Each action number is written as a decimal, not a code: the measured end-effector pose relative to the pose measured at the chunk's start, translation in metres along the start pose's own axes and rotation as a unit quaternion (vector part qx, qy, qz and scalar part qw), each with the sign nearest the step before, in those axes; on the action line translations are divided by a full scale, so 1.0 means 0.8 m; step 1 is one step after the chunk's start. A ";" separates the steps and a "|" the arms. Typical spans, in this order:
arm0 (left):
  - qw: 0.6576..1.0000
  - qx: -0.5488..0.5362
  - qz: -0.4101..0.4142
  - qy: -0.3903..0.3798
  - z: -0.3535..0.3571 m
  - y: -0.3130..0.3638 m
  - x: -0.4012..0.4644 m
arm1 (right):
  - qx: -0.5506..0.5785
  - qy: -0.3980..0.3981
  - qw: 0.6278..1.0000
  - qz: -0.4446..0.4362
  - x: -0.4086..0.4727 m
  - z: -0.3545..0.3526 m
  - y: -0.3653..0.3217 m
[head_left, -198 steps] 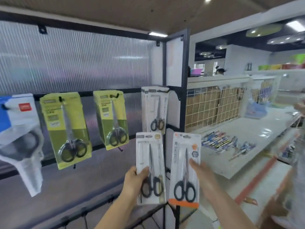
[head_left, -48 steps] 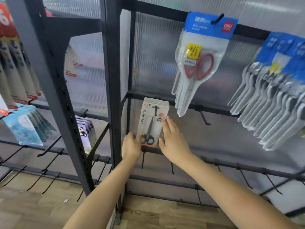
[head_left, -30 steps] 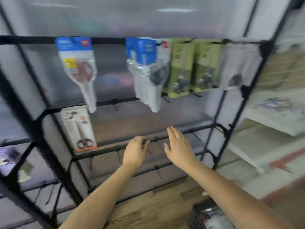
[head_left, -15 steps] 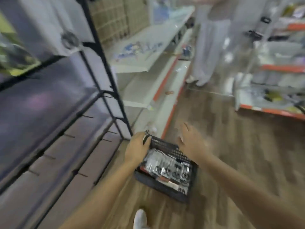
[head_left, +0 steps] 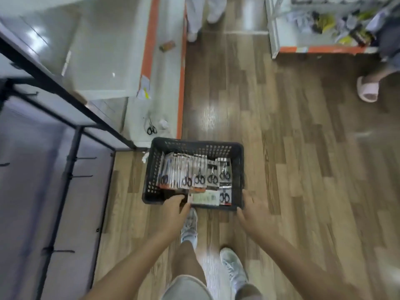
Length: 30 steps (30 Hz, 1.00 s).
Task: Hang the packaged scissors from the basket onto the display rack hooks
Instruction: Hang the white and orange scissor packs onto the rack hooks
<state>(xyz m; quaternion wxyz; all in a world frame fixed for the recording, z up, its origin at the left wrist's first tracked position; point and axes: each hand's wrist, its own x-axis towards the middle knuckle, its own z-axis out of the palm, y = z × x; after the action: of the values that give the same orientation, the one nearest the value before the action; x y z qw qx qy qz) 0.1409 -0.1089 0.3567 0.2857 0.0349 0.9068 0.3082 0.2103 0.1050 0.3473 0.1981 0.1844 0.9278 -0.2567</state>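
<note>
A black plastic basket [head_left: 195, 146] sits on the wood floor just ahead of my feet. Several packaged scissors [head_left: 194, 174] stand in a row inside it, and one flat pack [head_left: 205, 198] lies along the near wall. My left hand [head_left: 172, 212] reaches over the near rim, its thumb beside the flat pack's left end and its fingertips hidden inside. My right hand [head_left: 253, 210] hovers with spread fingers at the basket's near right corner, holding nothing. The display rack [head_left: 71, 161] with bare black hooks [head_left: 83, 176] stands to the left.
A white shelf unit with an orange edge [head_left: 160, 61] stands behind the basket, with loose scissors [head_left: 151, 129] on its base. Another person's feet [head_left: 203, 16] are at the top, and a slippered foot [head_left: 368, 89] at the right. A stocked shelf [head_left: 313, 24] sits upper right.
My view has swung from the rack, where one pack now hangs, down to the basket. Both hands dropped toward it, and my left hand now reaches inside.
</note>
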 end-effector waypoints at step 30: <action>0.972 0.215 -0.068 0.061 0.319 -0.318 0.510 | -0.023 -0.055 0.998 -0.009 0.505 0.476 0.114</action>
<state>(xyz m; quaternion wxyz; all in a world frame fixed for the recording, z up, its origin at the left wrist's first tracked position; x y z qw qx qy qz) -0.0335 -0.0789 -0.1580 0.2356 0.0144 0.9678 0.0875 0.0100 0.0655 -0.1770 0.2505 0.1570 0.9228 -0.2470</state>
